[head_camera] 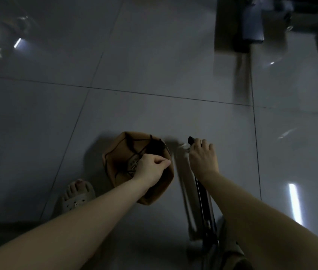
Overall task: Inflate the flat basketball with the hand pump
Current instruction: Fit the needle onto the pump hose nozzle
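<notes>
Right now my left hand (152, 165) is pinching the sunken basketball (115, 152) on the floor (154, 75), and my right hand (203, 155) is gripping the hand pump (202, 193) handle beside it. Light, floppy skin is probably buckling easily; I'm holding near the valve.

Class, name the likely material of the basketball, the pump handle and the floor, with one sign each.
Basketball: tan rubber or synthetic leather, matte, caved in softly. Pump handle: black plastic or rubber, probably; dull. Floor: glazed tile, glossy, with grout lines and reflections.
</notes>
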Tool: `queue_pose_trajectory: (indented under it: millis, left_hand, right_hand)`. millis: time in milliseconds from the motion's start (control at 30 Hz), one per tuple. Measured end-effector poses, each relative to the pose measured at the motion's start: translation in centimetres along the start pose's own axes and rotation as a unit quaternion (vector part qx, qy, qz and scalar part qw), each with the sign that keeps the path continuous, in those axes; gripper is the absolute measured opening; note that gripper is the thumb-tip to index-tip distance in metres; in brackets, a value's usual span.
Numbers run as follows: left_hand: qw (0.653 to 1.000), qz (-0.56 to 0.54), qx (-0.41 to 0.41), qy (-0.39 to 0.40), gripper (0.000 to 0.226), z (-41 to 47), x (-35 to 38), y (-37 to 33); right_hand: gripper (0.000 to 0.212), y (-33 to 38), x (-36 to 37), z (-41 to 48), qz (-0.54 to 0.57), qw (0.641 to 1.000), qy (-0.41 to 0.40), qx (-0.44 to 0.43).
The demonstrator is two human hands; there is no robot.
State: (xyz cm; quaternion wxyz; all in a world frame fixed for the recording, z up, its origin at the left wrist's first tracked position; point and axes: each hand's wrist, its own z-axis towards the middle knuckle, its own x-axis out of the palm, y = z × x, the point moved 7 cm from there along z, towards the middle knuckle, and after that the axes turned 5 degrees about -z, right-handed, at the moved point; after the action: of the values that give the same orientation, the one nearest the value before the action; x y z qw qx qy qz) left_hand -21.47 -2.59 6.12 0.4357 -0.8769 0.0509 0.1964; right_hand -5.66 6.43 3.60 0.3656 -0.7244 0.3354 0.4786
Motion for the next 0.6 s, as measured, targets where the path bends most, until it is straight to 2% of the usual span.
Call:
queue_pose_trajectory:
  millis: [100,167,300,433,600]
  left_hand:
    - [0.999,-0.037,-0.020,-0.016,0.018,-0.3,0.0,0.3]
    - [0.993,-0.088,-0.069,-0.030,0.022,-0.9,-0.1,1.2]
    - [0.957,-0.229,-0.173,-0.032,0.015,-2.9,0.1,3.1]
    - [0.952,-0.247,-0.179,-0.021,0.012,-3.8,-0.2,3.6]
    - [0.955,-0.233,-0.184,-0.011,0.015,-3.9,0.0,3.3]
  right_hand:
    - [0.038,-0.5,-0.4,-0.7,0.004,1.000,0.019,0.004]
    - [0.046,-0.7,-0.3,-1.4,-0.001,0.999,0.044,-0.001]
    - [0.061,-1.2,-0.2,-2.6,0.018,0.996,0.088,0.025]
    - [0.053,-1.6,-0.9,-3.5,0.099,0.988,0.091,0.082]
    - [0.047,-2.0,0.4,-3.5,0.238,0.950,0.119,0.163]
